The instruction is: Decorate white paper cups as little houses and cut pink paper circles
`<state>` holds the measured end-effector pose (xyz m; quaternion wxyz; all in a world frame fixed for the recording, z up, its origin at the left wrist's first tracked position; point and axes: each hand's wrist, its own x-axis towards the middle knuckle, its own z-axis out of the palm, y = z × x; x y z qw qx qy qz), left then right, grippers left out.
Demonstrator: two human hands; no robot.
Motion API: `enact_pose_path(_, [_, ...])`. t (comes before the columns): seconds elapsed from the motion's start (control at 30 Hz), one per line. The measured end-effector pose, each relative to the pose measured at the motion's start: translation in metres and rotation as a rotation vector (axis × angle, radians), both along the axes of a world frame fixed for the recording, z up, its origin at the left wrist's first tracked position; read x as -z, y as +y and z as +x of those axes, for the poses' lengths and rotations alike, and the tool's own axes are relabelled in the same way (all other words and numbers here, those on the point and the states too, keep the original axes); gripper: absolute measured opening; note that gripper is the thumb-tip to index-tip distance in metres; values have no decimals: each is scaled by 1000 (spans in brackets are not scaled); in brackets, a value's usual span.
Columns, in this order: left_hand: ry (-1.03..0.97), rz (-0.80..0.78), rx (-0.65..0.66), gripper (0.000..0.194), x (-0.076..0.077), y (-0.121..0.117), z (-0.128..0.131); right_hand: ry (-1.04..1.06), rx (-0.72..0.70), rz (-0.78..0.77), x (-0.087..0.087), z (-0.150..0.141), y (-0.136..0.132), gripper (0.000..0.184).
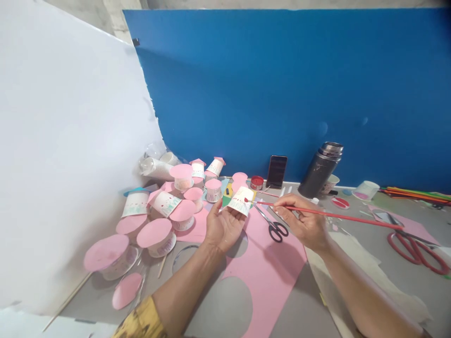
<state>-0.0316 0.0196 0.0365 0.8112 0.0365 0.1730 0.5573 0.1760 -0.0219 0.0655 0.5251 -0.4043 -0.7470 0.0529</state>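
Observation:
My left hand [225, 227] is palm up and curled round a white paper cup [240, 201] marked with green strokes and red spots. In my right hand [303, 220] is a long red paintbrush [338, 217], pinched between thumb and fingers. Its red-tipped bristles touch or nearly touch the cup's side. Below the cup lies a pink paper sheet [268, 277] with round holes cut from it. Black-handled scissors [278, 231] rest on that sheet, between my hands. A small open pot of red paint [257, 182] stands behind the cup.
Several decorated paper cups with pink discs [155, 232] crowd the left side, before stacked plain cups [157, 168]. A phone [276, 171] and a dark flask [320, 171] stand along the blue board [282, 84]. Red-handled scissors [419, 253] lie at right.

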Motion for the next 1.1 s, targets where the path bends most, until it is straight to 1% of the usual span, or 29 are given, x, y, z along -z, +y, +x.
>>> enact_pose_path(0.1, [-3, -15, -1, 39, -1, 0, -1, -29, -30, -24, 0, 0, 1, 12])
enact_pose_path(0.3, [-4, -22, -15, 45, -5, -1, -2, 21, -37, 19, -4, 0, -1, 8])
enact_pose_path(0.47, [-17, -52, -24, 39, -4, 0, -3, -10, -92, -16, -6, 0, -2, 11])
enact_pose_path(0.57, [-32, -63, -31, 34, -4, 1, -3, -5, -93, -23, -6, -1, -2, 14])
enact_pose_path(0.67, [-31, -53, -36, 34, -4, 1, -4, 25, -82, -7, -7, -2, -2, 14])
enact_pose_path(0.8, [-3, -65, -37, 37, -5, 2, -6, 5, -95, -19, -6, 0, -2, 15])
enact_pose_path(0.87, [16, -46, -26, 40, -5, 2, -6, 52, -85, -27, -4, 1, -2, 14])
enact_pose_path(0.97, [45, -3, -9, 42, -5, 2, -7, 219, -31, -19, -1, 3, -2, 14])
enact_pose_path(1.03, [64, 3, -15, 42, -6, 1, -8, 325, 8, -13, 2, 2, 1, 18])
enact_pose_path(1.1, [82, 16, 9, 46, -6, 0, -7, 378, 42, -38, 5, 2, 6, 23])
